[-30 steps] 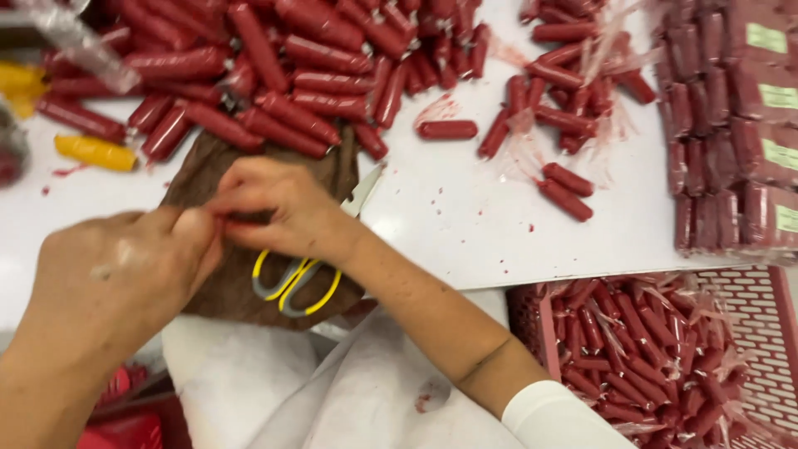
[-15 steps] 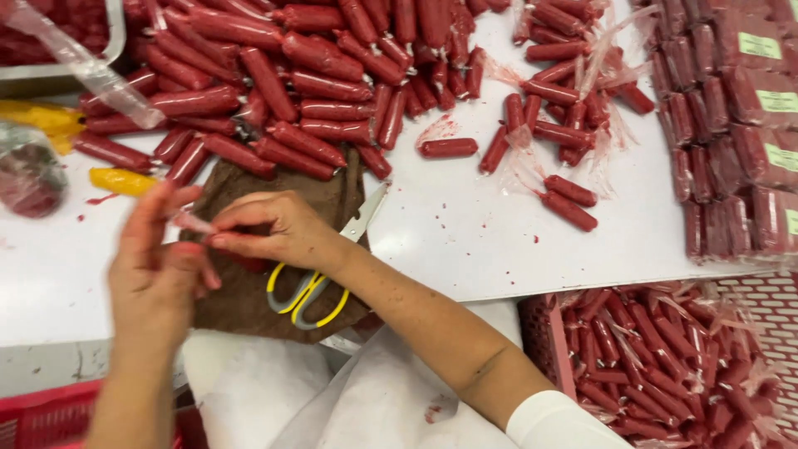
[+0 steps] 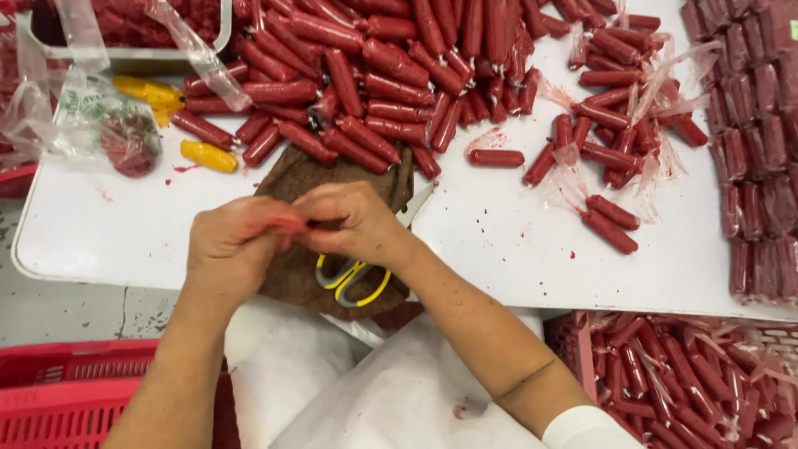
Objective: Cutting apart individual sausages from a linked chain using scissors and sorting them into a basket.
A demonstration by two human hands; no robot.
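My left hand [image 3: 231, 249] and my right hand [image 3: 356, 223] meet over a brown cloth [image 3: 293, 179] at the near edge of the white table [image 3: 499, 258]. Both pinch a small red piece [image 3: 291, 224] between their fingertips; most of it is hidden by the fingers. Scissors with yellow handles [image 3: 353, 278] lie on the cloth just under my right wrist, the blade [image 3: 418, 204] pointing away to the right. A big pile of red sausages [image 3: 374, 75] lies right behind the cloth.
Loose red sausages and scraps of clear film [image 3: 611, 141] lie at mid-right, packed sausages [image 3: 761, 125] at far right. Yellow sausages [image 3: 208, 155] and a plastic bag [image 3: 100, 125] lie at left. Red crates stand below, one [image 3: 75, 391] left, one with sausages [image 3: 682, 382] right.
My left hand has moved right and closed up against my right hand. Both hands now sit together slightly farther out over the cloth; the scissors stayed put.
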